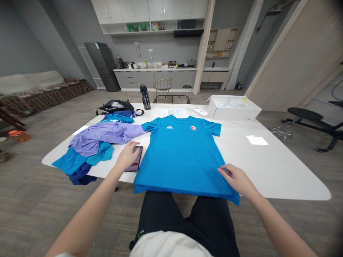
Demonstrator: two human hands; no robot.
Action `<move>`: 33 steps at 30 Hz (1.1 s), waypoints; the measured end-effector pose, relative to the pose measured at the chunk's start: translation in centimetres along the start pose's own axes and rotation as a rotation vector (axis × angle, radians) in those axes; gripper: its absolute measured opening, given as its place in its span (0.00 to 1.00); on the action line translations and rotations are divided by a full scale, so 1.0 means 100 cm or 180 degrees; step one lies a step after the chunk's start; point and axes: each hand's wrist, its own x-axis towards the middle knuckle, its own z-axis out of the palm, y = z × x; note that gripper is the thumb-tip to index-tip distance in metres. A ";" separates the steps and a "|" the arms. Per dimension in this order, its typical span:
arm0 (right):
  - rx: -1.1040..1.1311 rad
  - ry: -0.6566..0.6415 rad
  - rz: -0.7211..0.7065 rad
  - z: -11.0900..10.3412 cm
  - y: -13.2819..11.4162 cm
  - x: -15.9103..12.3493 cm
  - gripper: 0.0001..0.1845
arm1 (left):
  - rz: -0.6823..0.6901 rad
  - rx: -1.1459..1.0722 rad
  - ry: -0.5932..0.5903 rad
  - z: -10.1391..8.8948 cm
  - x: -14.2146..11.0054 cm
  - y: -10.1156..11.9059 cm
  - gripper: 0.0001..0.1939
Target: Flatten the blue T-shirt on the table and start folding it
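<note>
A bright blue T-shirt (182,153) lies spread flat, front up, on a white table (281,167), its hem hanging slightly over the near edge. My right hand (237,180) rests on the shirt's lower right corner, fingers on the cloth. Over to the left, my left hand (128,155) lies on a dark phone (135,160) that sits just beside the shirt's left edge. Neither hand lifts anything.
A heap of purple and blue clothes (96,142) lies left of the phone. Behind it are a black bag (118,106) and a dark bottle (145,97). An open white box (233,109), papers and a white remote (200,112) sit at the far side.
</note>
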 end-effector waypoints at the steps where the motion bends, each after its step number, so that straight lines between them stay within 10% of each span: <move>1: 0.0068 0.0007 -0.0043 0.003 0.001 0.027 0.20 | -0.0132 0.0213 -0.0091 0.006 0.031 -0.016 0.23; 5: 0.0278 0.0138 -0.0190 0.029 0.015 0.130 0.20 | -0.0414 0.1101 -0.0745 0.034 0.117 -0.081 0.31; 9: 0.0032 0.0269 -0.0230 0.059 0.032 0.195 0.19 | -0.0310 0.1656 -0.0867 0.048 0.141 -0.133 0.25; 19: -0.0919 0.0429 -0.0250 0.088 0.043 0.209 0.21 | -0.1114 0.2255 -0.0057 0.044 0.179 -0.208 0.27; 24: -0.0775 0.0350 -0.0186 0.086 0.040 0.210 0.21 | -0.1746 0.2016 0.0045 0.052 0.214 -0.197 0.25; 27: -0.0351 0.0308 0.0043 0.074 0.042 0.220 0.21 | -0.1123 0.1625 0.0351 0.065 0.224 -0.158 0.26; 30: -0.0232 0.0650 0.0399 0.054 0.058 0.246 0.21 | -0.0883 0.1103 -0.0013 0.083 0.230 -0.119 0.27; 33: -0.0256 0.1046 0.0855 0.038 0.088 0.284 0.20 | -0.1677 0.0837 -0.0547 0.102 0.237 -0.108 0.36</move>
